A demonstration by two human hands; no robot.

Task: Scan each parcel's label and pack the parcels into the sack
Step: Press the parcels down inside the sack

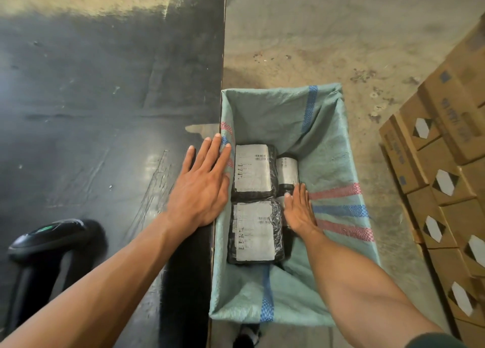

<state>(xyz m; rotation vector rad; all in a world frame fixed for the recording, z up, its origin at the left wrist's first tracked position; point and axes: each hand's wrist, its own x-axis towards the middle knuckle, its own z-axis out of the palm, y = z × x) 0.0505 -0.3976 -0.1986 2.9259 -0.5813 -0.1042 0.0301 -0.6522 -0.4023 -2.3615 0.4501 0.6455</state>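
So we've got both hands down at the sack [328,148] right now. Our left hand [202,187] is flat with the fingers straight and spread a bit, holding nothing, resting on the table [105,98] edge with the fingertips reaching onto the sack's rim. Our right hand [299,208] is inside the sack, also flat and straight-fingered, gripping nothing; it looks like it's against the sack's inner wall, though we can't tell for sure.

Between our two hands sit the parcels, black plastic wrap with white labels up. The far parcel [253,172] is just off our left fingertips, the near parcel [256,232] is right below it toward us, touching it. A smaller parcel [287,170] is tucked just past our right fingertips, beside the far one.

The scanner [47,236] sits on the table, well off to the left of our left forearm. Stacked boxes [446,164] are on the floor out to the right of our right arm.
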